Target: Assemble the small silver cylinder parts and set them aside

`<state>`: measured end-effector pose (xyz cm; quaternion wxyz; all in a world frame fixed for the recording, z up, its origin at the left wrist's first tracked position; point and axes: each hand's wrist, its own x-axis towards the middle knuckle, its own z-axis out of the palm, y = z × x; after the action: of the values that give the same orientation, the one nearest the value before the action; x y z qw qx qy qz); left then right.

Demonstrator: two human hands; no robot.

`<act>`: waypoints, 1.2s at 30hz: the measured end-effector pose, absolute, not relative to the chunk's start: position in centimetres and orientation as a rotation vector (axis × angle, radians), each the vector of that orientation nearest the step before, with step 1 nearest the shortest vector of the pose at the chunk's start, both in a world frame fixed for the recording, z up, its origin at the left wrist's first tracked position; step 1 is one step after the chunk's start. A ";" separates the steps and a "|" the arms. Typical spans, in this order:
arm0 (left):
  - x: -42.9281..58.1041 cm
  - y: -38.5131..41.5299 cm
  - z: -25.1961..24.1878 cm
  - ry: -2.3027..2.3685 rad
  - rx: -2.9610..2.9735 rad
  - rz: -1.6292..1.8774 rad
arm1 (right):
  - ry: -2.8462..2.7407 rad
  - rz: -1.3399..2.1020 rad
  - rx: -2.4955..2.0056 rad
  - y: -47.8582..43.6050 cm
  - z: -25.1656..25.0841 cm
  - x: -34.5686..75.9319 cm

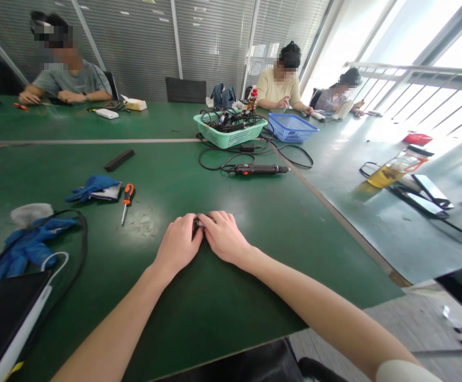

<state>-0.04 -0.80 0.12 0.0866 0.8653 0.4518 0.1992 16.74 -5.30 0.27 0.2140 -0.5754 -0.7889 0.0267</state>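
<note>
My left hand (179, 241) and my right hand (224, 234) meet over the green table (223, 313), fingers curled round a small dark object (196, 225) with a shiny metallic bit. Most of it is hidden by my fingers, so its kind does not show. Both hands are closed on it, thumbs close together. To the left of my hands lies an orange and black screwdriver (127, 200). Beyond them rests a black electric screwdriver (261, 170) with a looped cable.
Blue gloves (95, 188), a black bar (119, 159) and a dark device (10, 323) lie to the left. A green basket (231, 139) of cables and a blue basket (292, 129) stand behind. At right is a bottle (394, 167). Several people sit across the table.
</note>
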 end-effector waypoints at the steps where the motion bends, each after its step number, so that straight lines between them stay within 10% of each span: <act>1: -0.1 -0.7 0.2 1.342 2.580 0.587 | -2.183 0.088 -1.586 -5.3 0.3 16.9; 36: 0.9 0.1 0.3 1.371 2.596 0.514 | -2.127 0.225 -1.479 -7.6 0.2 19.0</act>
<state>0.90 0.09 0.29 0.0805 0.8683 0.4583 0.1718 18.99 -7.57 0.25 0.2674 -0.5481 -0.7881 0.0834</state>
